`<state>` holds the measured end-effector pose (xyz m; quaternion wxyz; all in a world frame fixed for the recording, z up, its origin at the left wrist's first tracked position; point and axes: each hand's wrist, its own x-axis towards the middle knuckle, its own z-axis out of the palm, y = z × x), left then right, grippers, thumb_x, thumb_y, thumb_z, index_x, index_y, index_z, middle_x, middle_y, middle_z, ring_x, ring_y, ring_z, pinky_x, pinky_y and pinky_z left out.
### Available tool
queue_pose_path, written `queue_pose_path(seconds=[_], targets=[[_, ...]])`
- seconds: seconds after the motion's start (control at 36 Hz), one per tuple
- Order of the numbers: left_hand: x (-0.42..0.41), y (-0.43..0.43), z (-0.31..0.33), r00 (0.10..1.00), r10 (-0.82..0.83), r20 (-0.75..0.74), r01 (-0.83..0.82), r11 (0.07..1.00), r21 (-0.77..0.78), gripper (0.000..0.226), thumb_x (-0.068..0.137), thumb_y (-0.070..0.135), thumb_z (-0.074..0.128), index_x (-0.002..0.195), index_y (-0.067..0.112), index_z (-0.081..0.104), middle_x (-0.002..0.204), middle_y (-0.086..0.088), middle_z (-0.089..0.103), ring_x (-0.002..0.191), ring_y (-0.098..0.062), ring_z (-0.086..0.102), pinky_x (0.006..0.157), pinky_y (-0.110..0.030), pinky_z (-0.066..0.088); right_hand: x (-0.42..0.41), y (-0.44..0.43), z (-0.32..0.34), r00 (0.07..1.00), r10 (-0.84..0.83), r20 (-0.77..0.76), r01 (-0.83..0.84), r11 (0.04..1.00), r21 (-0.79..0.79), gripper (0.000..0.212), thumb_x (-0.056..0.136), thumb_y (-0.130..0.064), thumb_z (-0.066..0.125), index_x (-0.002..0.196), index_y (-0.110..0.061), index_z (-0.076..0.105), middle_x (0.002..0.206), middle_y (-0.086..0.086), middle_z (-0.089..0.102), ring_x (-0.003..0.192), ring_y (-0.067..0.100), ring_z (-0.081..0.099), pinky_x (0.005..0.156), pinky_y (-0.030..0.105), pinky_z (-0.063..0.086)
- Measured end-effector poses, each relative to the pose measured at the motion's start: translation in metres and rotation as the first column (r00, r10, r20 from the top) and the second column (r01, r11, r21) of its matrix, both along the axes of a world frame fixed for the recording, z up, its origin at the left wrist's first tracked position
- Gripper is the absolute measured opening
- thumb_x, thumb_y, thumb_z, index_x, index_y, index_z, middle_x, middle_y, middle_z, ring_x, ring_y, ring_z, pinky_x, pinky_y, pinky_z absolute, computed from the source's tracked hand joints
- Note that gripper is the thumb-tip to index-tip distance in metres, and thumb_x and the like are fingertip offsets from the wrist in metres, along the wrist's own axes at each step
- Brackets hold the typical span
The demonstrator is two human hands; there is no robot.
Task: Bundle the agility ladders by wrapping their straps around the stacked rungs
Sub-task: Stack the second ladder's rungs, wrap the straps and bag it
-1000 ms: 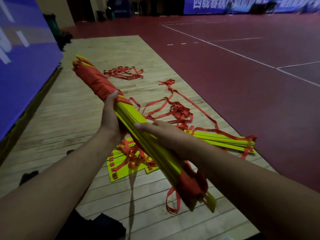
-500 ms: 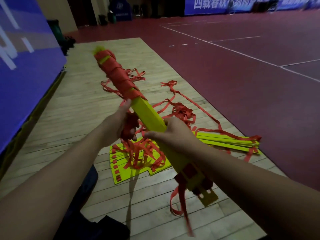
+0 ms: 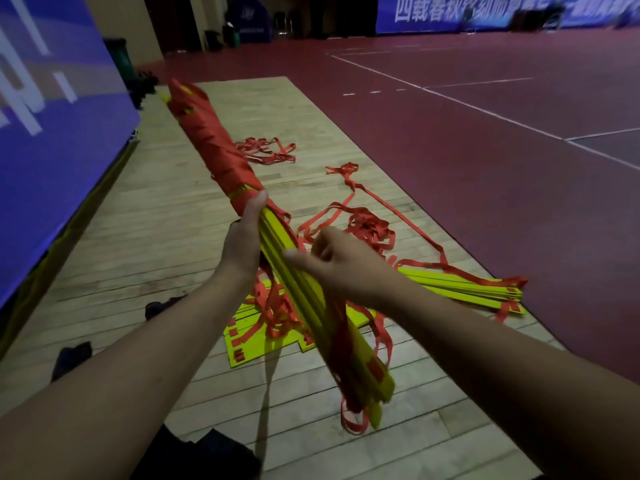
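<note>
A blue padded wall panel (image 3: 52,150) runs down the left, along the pale wooden plank floor (image 3: 166,237). Since half a second ago the stack of flat yellow plastic rungs (image 3: 304,306) has been rolled over: its broad face showed then, and now its thin edges face up, with the far end swung a little leftward. That looks like one more turn of winding, so the red woven strap wrap (image 3: 214,147) covers only the far part and the near part is still bare.

The left hand (image 3: 246,244) grips the stack just below the wrap's edge, thumb laid along it. The stack runs from far left to near right between the two hands, held above the floor. The right hand (image 3: 346,268) sits just beside the left one on the stack's middle, thumb against the rungs, fingers curled. I cannot tell whether they pinch strap.

A loose red strap tail (image 3: 353,422) hangs from the near end. To the right on the floor lie a red strap tangle (image 3: 370,226) and a second yellow rung stack (image 3: 467,289).
</note>
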<state>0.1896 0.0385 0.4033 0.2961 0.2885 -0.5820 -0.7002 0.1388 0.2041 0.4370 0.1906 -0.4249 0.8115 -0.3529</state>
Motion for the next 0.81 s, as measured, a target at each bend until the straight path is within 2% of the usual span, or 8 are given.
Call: queue_pose_path(seconds=[0.08, 0.17, 0.22, 0.36, 0.47, 0.56, 0.67, 0.81], targets=[[0.000, 0.004, 0.002, 0.983, -0.113, -0.148, 0.114, 0.993, -0.002, 0.048, 0.061, 0.067, 0.065, 0.079, 0.022, 0.069, 0.076, -0.002, 0.060, 0.074, -0.020, 0.060, 0.078, -0.038, 0.047, -0.008, 0.004, 0.006, 0.895, 0.011, 0.446, 0.020, 0.998, -0.064, 0.056, 0.093, -0.060, 0.055, 0.124, -0.014, 0.053, 0.121, 0.014, 0.064, 0.108, 0.028, 0.066, 0.095, 0.047, 0.056], [-0.001, 0.012, 0.006, 0.968, -0.179, -0.178, 0.183, 0.983, 0.006, 0.062, 0.056, 0.067, 0.065, 0.094, 0.017, 0.063, 0.075, 0.000, 0.060, 0.069, -0.016, 0.059, 0.070, -0.032, 0.048, -0.001, 0.011, -0.004, 0.519, 0.189, 0.833, -0.181, 0.977, -0.109, 0.053, 0.099, -0.051, 0.050, 0.127, -0.006, 0.053, 0.111, 0.016, 0.068, 0.092, 0.027, 0.071, 0.081, 0.038, 0.061], [-0.001, 0.013, 0.008, 0.961, -0.217, -0.170, 0.220, 0.976, -0.002, 0.062, 0.054, 0.066, 0.065, 0.092, 0.017, 0.063, 0.072, 0.000, 0.059, 0.066, -0.016, 0.059, 0.066, -0.031, 0.047, 0.005, 0.012, -0.010, 0.340, 0.251, 0.906, -0.228, 0.957, -0.179, 0.050, 0.099, -0.046, 0.050, 0.120, -0.001, 0.051, 0.099, 0.019, 0.068, 0.081, 0.027, 0.070, 0.075, 0.036, 0.061], [-0.001, 0.003, 0.013, 0.947, -0.201, -0.251, 0.220, 0.974, 0.047, 0.069, 0.057, 0.065, 0.064, 0.098, 0.010, 0.062, 0.082, -0.007, 0.059, 0.073, -0.020, 0.061, 0.064, -0.029, 0.052, 0.010, 0.008, -0.007, 0.388, 0.279, 0.878, -0.127, 0.960, -0.249, 0.040, 0.096, -0.039, 0.063, 0.113, -0.005, 0.051, 0.075, 0.015, 0.060, 0.060, 0.024, 0.060, 0.059, 0.031, 0.056], [0.002, -0.007, 0.011, 0.951, -0.244, -0.192, 0.249, 0.969, 0.000, 0.077, 0.065, 0.070, 0.059, 0.108, 0.006, 0.060, 0.088, -0.011, 0.062, 0.077, -0.023, 0.065, 0.067, -0.032, 0.056, 0.004, 0.008, -0.006, 0.778, 0.148, 0.611, -0.075, 0.987, -0.144, 0.047, 0.090, -0.043, 0.073, 0.099, 0.002, 0.063, 0.075, 0.022, 0.065, 0.064, 0.030, 0.065, 0.070, 0.047, 0.059], [0.007, -0.010, 0.010, 0.939, -0.328, 0.108, 0.337, 0.938, -0.086, 0.089, 0.076, 0.084, 0.049, 0.107, 0.003, 0.070, 0.098, -0.022, 0.072, 0.090, -0.040, 0.070, 0.088, -0.049, 0.054, -0.006, 0.007, -0.009, 0.933, 0.003, 0.360, 0.041, 0.993, -0.114, 0.048, 0.086, -0.047, 0.075, 0.094, 0.000, 0.069, 0.075, 0.017, 0.070, 0.067, 0.029, 0.069, 0.076, 0.055, 0.059], [0.001, 0.002, 0.013, 0.910, -0.332, 0.247, 0.369, 0.921, -0.123, 0.070, 0.083, 0.071, 0.050, 0.088, 0.003, 0.064, 0.060, -0.011, 0.059, 0.050, -0.026, 0.056, 0.062, -0.036, 0.050, -0.015, 0.003, -0.020, 0.972, -0.197, -0.127, 0.202, 0.979, 0.023, 0.054, 0.085, -0.060, 0.069, 0.108, -0.012, 0.062, 0.086, 0.006, 0.067, 0.077, 0.025, 0.068, 0.072, 0.047, 0.060], [-0.009, 0.019, 0.005, 0.942, -0.153, 0.300, 0.204, 0.968, -0.146, 0.066, 0.077, 0.072, 0.063, 0.083, 0.007, 0.069, 0.061, -0.003, 0.066, 0.054, -0.020, 0.062, 0.059, -0.028, 0.045, 0.001, 0.007, -0.029, 0.833, -0.143, -0.535, 0.227, 0.969, 0.094, 0.039, 0.095, -0.044, 0.061, 0.116, -0.017, 0.044, 0.092, 0.000, 0.059, 0.080, 0.022, 0.061, 0.065, 0.033, 0.046]])
